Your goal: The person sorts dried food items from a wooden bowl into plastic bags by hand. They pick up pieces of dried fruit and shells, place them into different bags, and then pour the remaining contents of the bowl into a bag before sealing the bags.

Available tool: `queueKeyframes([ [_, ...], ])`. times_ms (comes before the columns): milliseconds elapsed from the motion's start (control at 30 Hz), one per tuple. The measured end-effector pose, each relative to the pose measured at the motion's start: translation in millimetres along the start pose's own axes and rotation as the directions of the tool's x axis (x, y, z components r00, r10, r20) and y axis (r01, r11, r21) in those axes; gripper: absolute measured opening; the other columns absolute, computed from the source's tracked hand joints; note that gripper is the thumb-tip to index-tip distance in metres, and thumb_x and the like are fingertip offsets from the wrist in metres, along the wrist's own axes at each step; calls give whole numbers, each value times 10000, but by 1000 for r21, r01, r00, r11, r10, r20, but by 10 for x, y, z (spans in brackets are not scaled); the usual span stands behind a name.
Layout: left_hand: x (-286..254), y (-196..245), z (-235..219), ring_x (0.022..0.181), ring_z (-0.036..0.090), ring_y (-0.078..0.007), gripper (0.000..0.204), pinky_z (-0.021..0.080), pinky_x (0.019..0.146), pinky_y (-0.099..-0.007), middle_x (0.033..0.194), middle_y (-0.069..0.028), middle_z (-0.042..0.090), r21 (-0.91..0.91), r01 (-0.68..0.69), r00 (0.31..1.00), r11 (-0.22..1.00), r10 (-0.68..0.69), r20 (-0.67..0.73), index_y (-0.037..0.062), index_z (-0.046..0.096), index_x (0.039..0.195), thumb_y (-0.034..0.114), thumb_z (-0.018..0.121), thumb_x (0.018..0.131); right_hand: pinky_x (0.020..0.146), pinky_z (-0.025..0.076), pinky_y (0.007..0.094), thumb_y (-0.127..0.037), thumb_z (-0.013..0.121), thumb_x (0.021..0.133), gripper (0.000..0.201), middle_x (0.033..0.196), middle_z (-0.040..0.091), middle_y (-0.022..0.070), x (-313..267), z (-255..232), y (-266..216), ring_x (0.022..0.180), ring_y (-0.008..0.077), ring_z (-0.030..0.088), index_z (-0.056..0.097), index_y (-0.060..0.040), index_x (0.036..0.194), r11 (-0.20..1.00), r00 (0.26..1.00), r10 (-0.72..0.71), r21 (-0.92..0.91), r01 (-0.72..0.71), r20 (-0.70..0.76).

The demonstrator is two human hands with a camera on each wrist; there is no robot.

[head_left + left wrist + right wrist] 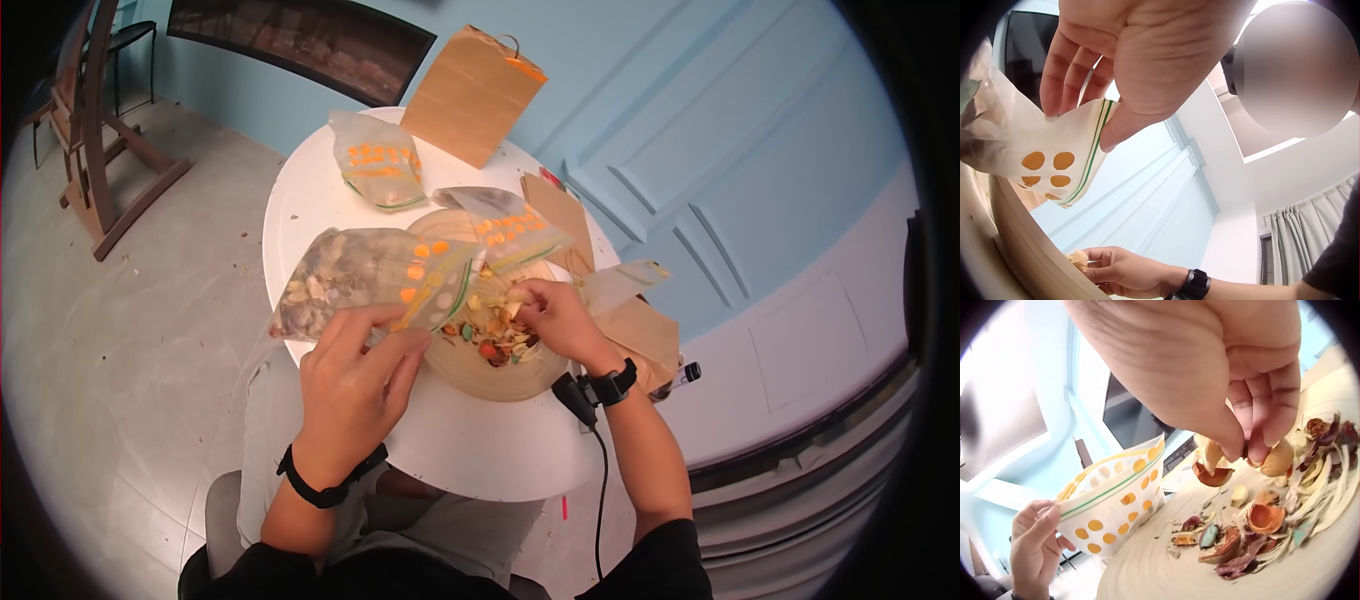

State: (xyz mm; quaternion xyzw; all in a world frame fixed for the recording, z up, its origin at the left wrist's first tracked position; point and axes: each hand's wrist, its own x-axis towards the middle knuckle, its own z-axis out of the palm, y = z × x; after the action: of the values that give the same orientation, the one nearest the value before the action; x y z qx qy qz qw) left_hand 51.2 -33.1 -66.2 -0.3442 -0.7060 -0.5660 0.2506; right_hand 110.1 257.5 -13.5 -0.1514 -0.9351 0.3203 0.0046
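Note:
My left hand (pixel 350 390) pinches the zip edge of a clear zip bag (pixel 340 265) printed with orange dots. Brown and tan dried plant pieces fill its far end, and in the right wrist view the bag's mouth (pixel 1116 469) gapes. Over a round wooden tray (pixel 450 372), my right hand (pixel 562 322) pinches a few dried, shell-like husk pieces (pixel 1277 459) between thumb and fingertips. Below it on the tray lies a loose heap of potpourri (pixel 1266 519): curled pale strips, dark red petals, orange-brown husks and bluish-green bits.
A second dotted zip bag (pixel 510 225) overlaps the tray's far side, and another (pixel 380 165) lies at the back left of the white round table (pixel 450 455). Behind stands a brown paper bag (pixel 475 95). More brown paper (pixel 640 340) is at the right edge. A black cable (pixel 602 500) hangs by my right wrist.

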Motion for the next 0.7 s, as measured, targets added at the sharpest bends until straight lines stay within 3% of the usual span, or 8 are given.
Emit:
queueKeyframes([
  [67,-3,-3,20,868,662,-272,190,514,634,-336,1014,-100,695,-4,-6,1000,1000,5,-4,61,756,916,3,816,745,709,535,226,-48,660,957,287,901,724,65,-54,-92,-111,813,80,672,628,69,1217,986,993,110,127,-106,-29],
  [267,-6,3,38,871,663,-273,187,516,631,-337,1013,-102,693,-8,-7,1000,1000,7,-4,59,756,912,2,817,745,698,529,216,-84,686,962,300,863,719,25,-96,-177,81,773,66,652,650,49,1229,960,988,132,259,-107,-81],
  [467,-2,19,52,880,662,-273,185,518,632,-337,1019,-103,691,-5,0,1000,1000,0,2,65,758,910,3,816,746,690,515,219,-122,716,948,191,854,715,13,-93,-102,119,743,45,615,740,29,1064,998,994,70,0,-70,-88],
  [567,1,25,68,885,662,-272,185,517,632,-336,1022,-102,690,-4,-4,1000,1000,4,6,68,759,911,4,815,746,681,519,241,-160,734,929,199,831,722,34,-65,47,43,701,92,619,752,-6,1053,998,999,-42,-42,42,2],
  [700,0,27,74,880,662,-272,184,515,630,-336,1021,-101,691,3,-6,1000,1000,6,8,69,759,910,3,812,747,680,536,309,-211,746,902,229,816,729,91,-45,240,-149,699,206,663,756,-48,1063,920,955,-295,-257,295,41],
])
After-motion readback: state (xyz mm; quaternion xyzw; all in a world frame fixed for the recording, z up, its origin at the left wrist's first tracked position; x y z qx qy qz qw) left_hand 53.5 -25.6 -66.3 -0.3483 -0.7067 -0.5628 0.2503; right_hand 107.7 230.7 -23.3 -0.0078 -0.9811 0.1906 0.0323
